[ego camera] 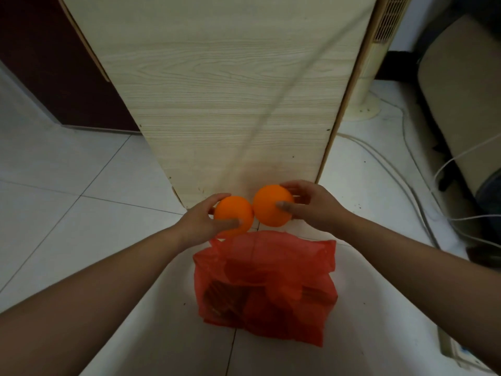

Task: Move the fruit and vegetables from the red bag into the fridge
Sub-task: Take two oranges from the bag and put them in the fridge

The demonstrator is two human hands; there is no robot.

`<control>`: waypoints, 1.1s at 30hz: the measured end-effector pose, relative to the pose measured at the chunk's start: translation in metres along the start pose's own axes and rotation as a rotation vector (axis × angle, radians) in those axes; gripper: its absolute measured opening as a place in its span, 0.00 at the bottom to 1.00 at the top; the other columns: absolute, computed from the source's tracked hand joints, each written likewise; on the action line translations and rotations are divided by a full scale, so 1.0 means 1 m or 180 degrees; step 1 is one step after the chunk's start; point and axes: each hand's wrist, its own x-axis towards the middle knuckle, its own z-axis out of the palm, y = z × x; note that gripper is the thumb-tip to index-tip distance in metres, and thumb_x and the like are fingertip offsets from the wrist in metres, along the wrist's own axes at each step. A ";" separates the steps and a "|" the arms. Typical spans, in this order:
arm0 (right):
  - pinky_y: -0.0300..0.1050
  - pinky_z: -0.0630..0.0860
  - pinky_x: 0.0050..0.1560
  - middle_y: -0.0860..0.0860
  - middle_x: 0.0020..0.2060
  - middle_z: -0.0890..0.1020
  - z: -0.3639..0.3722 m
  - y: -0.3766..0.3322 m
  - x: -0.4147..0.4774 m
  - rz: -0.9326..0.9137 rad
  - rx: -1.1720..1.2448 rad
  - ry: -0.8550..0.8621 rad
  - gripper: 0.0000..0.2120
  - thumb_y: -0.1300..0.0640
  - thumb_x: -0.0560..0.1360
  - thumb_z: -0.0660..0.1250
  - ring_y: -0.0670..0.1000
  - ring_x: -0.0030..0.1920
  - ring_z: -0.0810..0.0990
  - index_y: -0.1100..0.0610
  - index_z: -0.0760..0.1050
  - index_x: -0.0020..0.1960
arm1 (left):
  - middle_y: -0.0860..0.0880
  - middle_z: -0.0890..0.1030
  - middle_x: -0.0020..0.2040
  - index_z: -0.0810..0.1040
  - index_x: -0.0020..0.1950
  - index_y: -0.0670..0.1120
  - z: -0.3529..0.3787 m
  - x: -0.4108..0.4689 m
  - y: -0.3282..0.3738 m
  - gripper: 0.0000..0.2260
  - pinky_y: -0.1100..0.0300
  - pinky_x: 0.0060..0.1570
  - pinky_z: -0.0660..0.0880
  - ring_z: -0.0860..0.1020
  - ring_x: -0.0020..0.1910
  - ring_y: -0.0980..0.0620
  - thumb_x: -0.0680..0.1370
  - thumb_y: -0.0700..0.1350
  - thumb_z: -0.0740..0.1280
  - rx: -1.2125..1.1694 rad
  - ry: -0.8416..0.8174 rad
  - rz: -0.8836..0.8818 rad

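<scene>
While the red bag (265, 289) sits on the floor (81, 213) at 6 o'clock, the left hand (200, 222) wraps its fingers round the left orange (233, 213) and the right hand (314, 208) round the right orange (271, 206). Both fruits touch, just past the bag toward 12 o'clock, probably so two go together.

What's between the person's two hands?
In the head view, two touching oranges: the left hand holds the left orange, the right hand holds the right orange.

Two orange oranges (234, 213), translucent red bag (267, 286), pale wood-grain panel (217, 77), white floor tiles (67, 185)
</scene>
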 end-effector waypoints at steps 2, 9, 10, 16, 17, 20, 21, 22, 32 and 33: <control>0.52 0.79 0.54 0.51 0.62 0.73 0.001 -0.001 -0.003 0.0123 0.0171 -0.0089 0.24 0.53 0.71 0.71 0.54 0.60 0.74 0.50 0.69 0.65 | 0.47 0.74 0.60 0.66 0.69 0.58 0.000 -0.002 0.001 0.28 0.63 0.37 0.76 0.78 0.49 0.53 0.71 0.52 0.72 -0.0128 -0.0033 -0.0071; 0.53 0.76 0.58 0.50 0.64 0.70 0.007 -0.005 -0.001 0.0194 -0.0241 -0.0376 0.30 0.55 0.69 0.74 0.52 0.61 0.72 0.49 0.67 0.68 | 0.44 0.73 0.61 0.64 0.68 0.50 -0.002 -0.007 0.000 0.29 0.51 0.52 0.79 0.78 0.53 0.45 0.72 0.53 0.71 -0.0611 0.0117 -0.0535; 0.53 0.75 0.59 0.50 0.64 0.70 0.008 -0.005 -0.001 0.0192 -0.0293 -0.0400 0.30 0.55 0.69 0.74 0.53 0.61 0.72 0.49 0.66 0.68 | 0.43 0.72 0.61 0.64 0.68 0.50 -0.002 -0.008 0.001 0.28 0.50 0.52 0.78 0.78 0.53 0.45 0.72 0.53 0.70 -0.0612 0.0162 -0.0540; 0.43 0.75 0.50 0.50 0.63 0.70 0.017 0.000 0.000 0.0179 -0.0619 -0.0417 0.33 0.52 0.67 0.76 0.51 0.58 0.73 0.49 0.65 0.67 | 0.44 0.71 0.62 0.65 0.67 0.50 0.000 -0.008 0.002 0.25 0.52 0.49 0.79 0.77 0.54 0.44 0.74 0.56 0.68 -0.0647 0.0199 -0.0630; 0.42 0.75 0.49 0.50 0.63 0.70 0.018 0.003 0.000 0.0178 -0.0652 -0.0433 0.33 0.52 0.66 0.76 0.51 0.58 0.73 0.49 0.65 0.67 | 0.44 0.71 0.62 0.65 0.68 0.50 0.002 -0.007 0.001 0.26 0.52 0.49 0.79 0.77 0.55 0.44 0.74 0.56 0.68 -0.0616 0.0166 -0.0638; 0.43 0.76 0.50 0.50 0.63 0.70 0.018 0.008 -0.002 0.0177 -0.0723 -0.0475 0.33 0.51 0.66 0.76 0.51 0.57 0.73 0.49 0.64 0.67 | 0.45 0.72 0.62 0.64 0.69 0.50 0.006 -0.005 -0.002 0.29 0.53 0.48 0.79 0.77 0.55 0.44 0.72 0.53 0.70 -0.0489 0.0032 -0.0616; 0.43 0.75 0.50 0.50 0.63 0.70 0.019 0.009 -0.002 0.0181 -0.0744 -0.0486 0.33 0.51 0.66 0.76 0.50 0.57 0.73 0.49 0.64 0.66 | 0.45 0.72 0.61 0.63 0.70 0.50 0.007 -0.004 -0.004 0.30 0.53 0.47 0.79 0.78 0.54 0.44 0.71 0.52 0.72 -0.0444 -0.0004 -0.0590; 0.42 0.75 0.49 0.50 0.63 0.70 0.019 0.010 -0.001 0.0195 -0.0754 -0.0499 0.33 0.51 0.66 0.76 0.50 0.56 0.73 0.49 0.64 0.66 | 0.47 0.72 0.60 0.63 0.70 0.51 0.008 -0.003 -0.006 0.32 0.53 0.47 0.79 0.78 0.53 0.45 0.71 0.51 0.73 -0.0383 -0.0036 -0.0562; 0.39 0.72 0.47 0.50 0.62 0.71 -0.006 -0.023 -0.041 0.0561 -0.0866 -0.0617 0.33 0.49 0.67 0.75 0.47 0.53 0.72 0.50 0.64 0.68 | 0.49 0.71 0.61 0.64 0.71 0.50 0.000 -0.030 0.043 0.32 0.62 0.38 0.74 0.75 0.52 0.49 0.70 0.52 0.73 -0.0003 -0.0013 -0.0701; 0.39 0.73 0.48 0.50 0.62 0.71 -0.013 -0.037 -0.054 0.0649 -0.0770 -0.0636 0.33 0.49 0.67 0.75 0.48 0.53 0.72 0.50 0.64 0.68 | 0.50 0.71 0.60 0.64 0.71 0.50 -0.004 -0.043 0.059 0.32 0.60 0.41 0.75 0.75 0.53 0.48 0.71 0.52 0.73 -0.0067 -0.0067 -0.0765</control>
